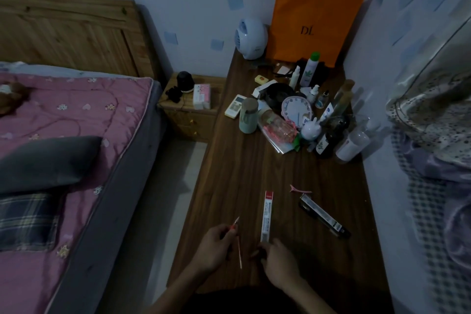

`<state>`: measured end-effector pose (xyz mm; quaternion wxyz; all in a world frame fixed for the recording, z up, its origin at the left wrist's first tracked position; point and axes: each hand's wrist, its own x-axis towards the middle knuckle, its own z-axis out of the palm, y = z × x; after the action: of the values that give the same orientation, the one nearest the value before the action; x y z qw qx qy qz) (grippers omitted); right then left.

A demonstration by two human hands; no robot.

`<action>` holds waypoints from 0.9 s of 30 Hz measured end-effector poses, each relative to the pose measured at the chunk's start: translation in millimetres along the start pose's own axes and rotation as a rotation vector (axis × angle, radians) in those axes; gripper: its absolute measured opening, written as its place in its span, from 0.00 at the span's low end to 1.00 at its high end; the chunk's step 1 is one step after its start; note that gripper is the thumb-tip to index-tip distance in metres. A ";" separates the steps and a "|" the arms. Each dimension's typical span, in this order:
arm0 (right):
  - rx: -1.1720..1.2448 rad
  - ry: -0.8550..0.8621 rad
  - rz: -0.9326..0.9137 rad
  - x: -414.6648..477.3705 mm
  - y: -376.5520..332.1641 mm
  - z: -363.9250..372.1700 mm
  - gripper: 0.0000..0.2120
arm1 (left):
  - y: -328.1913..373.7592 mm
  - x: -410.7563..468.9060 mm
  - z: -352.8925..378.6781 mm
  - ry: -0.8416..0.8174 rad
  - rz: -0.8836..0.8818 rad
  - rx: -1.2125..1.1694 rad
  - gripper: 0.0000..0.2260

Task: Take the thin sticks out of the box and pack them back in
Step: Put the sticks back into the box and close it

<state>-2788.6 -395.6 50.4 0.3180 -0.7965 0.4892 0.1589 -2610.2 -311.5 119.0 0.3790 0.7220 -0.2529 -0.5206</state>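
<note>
A long, narrow white box (266,214) with a red far end lies on the dark wooden table (254,173), running away from me. My left hand (214,247) pinches a thin stick (239,247) that slants down toward me, with a reddish tip near my fingers. My right hand (277,260) rests on the table at the box's near end, fingers curled; whether it holds anything is unclear in the dim light.
A dark narrow package (323,215) and a pink hair clip (300,190) lie right of the box. Bottles, a small clock (297,109), a cup and an orange bag (313,23) crowd the table's far end. A bed (63,148) stands left, bedding right.
</note>
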 end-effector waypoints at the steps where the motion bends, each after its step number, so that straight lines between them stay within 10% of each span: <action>1: -0.020 0.013 -0.031 1.6 2.0 1.7 0.18 | -2.8 1.3 -0.4 0.005 -0.001 0.003 0.11; 11: -0.060 0.058 -0.130 11.1 6.1 12.7 0.13 | -11.9 6.0 -1.5 -0.008 -0.023 0.082 0.10; 18: 0.708 0.135 0.109 -1.5 -14.2 -25.4 0.08 | -5.1 1.6 -2.0 -0.006 0.053 0.160 0.09; 27: 1.195 0.213 -0.110 -41.3 -36.5 -115.0 0.11 | 45.9 -24.9 -2.2 0.001 0.266 0.235 0.09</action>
<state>-2782.6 -432.1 172.4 0.6670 -0.5157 0.4809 -0.2406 -2615.0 -318.7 170.6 0.3575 0.7219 -0.4052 -0.4322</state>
